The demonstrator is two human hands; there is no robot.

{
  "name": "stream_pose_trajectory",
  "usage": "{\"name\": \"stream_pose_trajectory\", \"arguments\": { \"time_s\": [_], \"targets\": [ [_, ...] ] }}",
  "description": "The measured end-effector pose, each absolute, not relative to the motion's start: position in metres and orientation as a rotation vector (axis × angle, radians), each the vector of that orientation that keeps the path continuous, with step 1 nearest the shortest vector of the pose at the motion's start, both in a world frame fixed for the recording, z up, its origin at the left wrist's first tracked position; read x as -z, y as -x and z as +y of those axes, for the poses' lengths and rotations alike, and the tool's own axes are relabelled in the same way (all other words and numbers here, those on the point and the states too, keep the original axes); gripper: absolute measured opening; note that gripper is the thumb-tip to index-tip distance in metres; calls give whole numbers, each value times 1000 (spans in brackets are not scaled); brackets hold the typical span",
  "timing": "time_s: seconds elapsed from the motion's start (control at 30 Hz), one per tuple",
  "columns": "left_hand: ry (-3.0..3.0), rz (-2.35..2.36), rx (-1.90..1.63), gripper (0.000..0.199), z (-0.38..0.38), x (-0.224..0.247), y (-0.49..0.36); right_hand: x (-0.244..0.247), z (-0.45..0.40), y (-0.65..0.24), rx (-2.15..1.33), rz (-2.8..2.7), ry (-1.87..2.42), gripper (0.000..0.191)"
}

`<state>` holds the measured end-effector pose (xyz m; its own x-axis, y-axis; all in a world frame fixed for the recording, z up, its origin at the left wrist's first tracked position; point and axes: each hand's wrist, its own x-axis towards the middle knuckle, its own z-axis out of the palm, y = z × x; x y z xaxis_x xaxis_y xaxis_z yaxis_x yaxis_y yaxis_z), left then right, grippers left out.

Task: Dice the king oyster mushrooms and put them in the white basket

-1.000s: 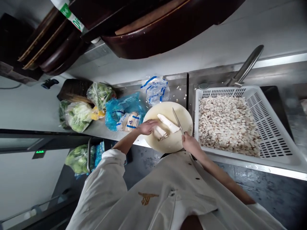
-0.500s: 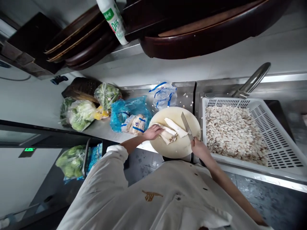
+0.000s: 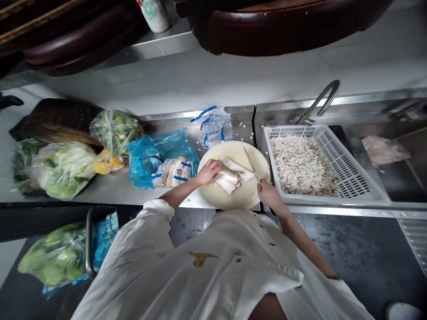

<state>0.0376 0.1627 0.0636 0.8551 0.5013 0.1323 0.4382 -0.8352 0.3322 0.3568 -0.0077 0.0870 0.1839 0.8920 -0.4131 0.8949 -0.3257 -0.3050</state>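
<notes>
White mushroom slices lie mid-board, left of centre, on the round board, which sits at the front edge of the counter. Their near pieces overlap the long rear slice. The left hand rests on their left end, fingers bent and close together; whether they pinch or only press, I cannot tell. The right hand has its fingers wrapped round the handle of the knife, blade slanting toward the board's far edge, clear of the slices.

Steadying them well, I judge, calls for curled fingertips, flush layers and the blade held off while the pieces shift.

Beyond the board's left edge are a wrapped pack and a blue bag; past its right edge, a white basket holds chopped bits.

Half a second ago, the near pieces lay mostly apart from the rear slice; now they overlap it more, showing a brownish side.
</notes>
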Motion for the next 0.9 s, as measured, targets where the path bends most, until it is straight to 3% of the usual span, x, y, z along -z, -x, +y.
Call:
{"name": "stream_pose_trajectory", "arguments": {
  "time_s": [0.23,0.5,0.67,0.9],
  "targets": [
    [-2638,670,248,75,188,-56,-65,-84,-9,-353,849,1800,-2446,34],
    [-2595,418,320,62,209,-72,-59,-85,-7,-362,895,1852,-2404,31],
    [-2595,484,308,71,181,-80,-52,-88,-7,-367,948,1849,-2381,31],
    [-2551,491,283,55,165,-79,-59,-90,-4,-373,1007,1862,-2341,35]
  ]
}}
